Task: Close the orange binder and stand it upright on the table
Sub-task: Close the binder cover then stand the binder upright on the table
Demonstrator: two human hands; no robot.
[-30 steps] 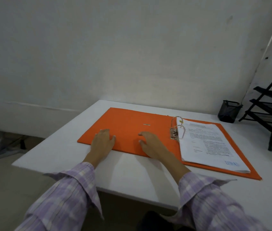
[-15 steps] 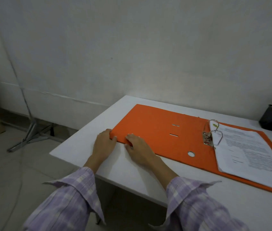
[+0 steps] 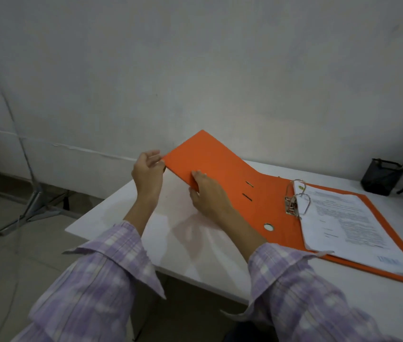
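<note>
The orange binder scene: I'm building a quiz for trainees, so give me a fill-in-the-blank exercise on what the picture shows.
1. The left hand and right hand both grip the orange binder's ____ cover, lifted off the white table.
2. The stack of papers lies on the binder's ____ half.
3. The metal rings stand ____.
4. Behind the binder, by the wall, stands a black mesh ____.

Missing words: left; right; closed; pen holder

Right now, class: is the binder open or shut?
Open, half-lifted. Both hands, left and right, hold the binder's cover raised off the table; the rings and papers are exposed.
</note>
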